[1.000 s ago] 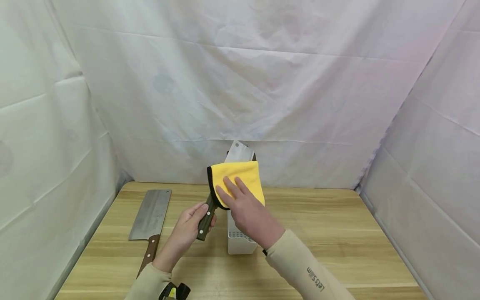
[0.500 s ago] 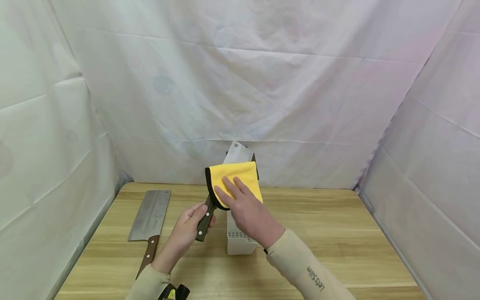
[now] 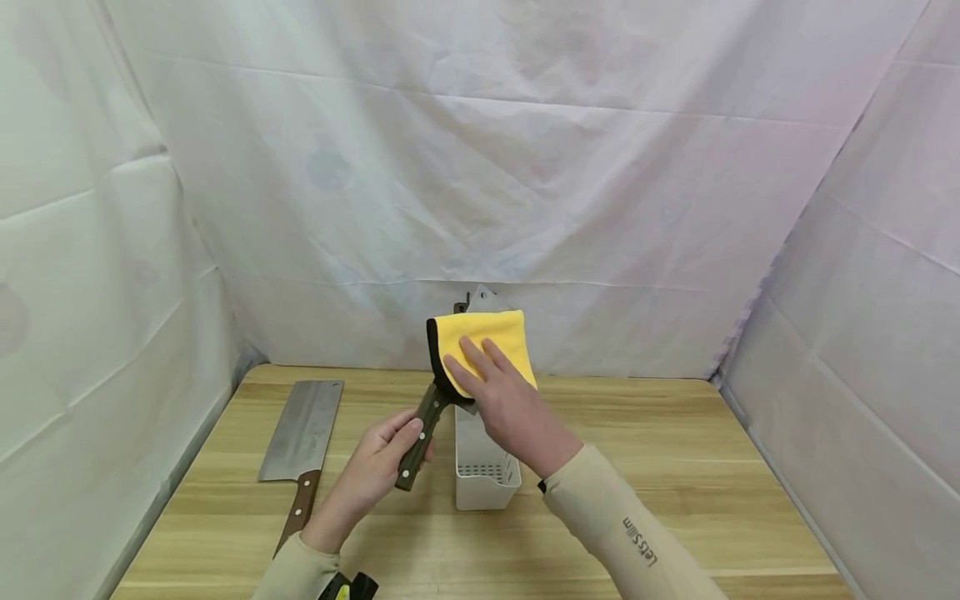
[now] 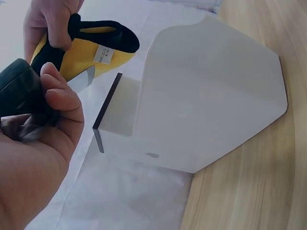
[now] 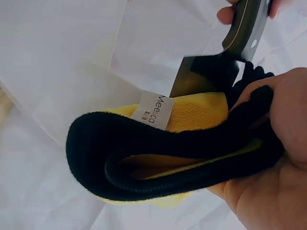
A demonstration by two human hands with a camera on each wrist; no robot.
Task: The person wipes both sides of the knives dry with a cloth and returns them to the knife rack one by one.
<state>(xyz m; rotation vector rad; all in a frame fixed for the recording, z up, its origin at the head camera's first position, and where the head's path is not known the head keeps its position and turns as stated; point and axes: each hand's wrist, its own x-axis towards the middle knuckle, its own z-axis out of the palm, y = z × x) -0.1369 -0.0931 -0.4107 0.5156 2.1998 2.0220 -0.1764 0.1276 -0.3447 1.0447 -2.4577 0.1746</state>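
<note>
My left hand (image 3: 375, 462) grips the dark, riveted handle of a cleaver (image 3: 422, 436), its blade tilted up and away. Over the blade lies a folded yellow cloth (image 3: 483, 327) with black trim, held by my right hand (image 3: 512, 410), fingers spread on top and thumb underneath. The blade's far corner, with a small hole, shows above the cloth. In the right wrist view, a bare strip of blade (image 5: 194, 76) shows between cloth and handle, beside the cloth's white label (image 5: 154, 109). A second cleaver (image 3: 303, 429) with a brown handle lies flat at the left.
A white knife holder (image 3: 482, 493) with a perforated front compartment stands behind and below the hands. Its smooth side (image 4: 211, 91) fills much of the left wrist view. The wooden table (image 3: 675, 483) meets white sheeting (image 3: 487, 183) at the back and sides.
The cloth and my right hand have moved up and right along the blade, away from the handle, uncovering blade near it. The held cleaver has shifted slightly right and down.
</note>
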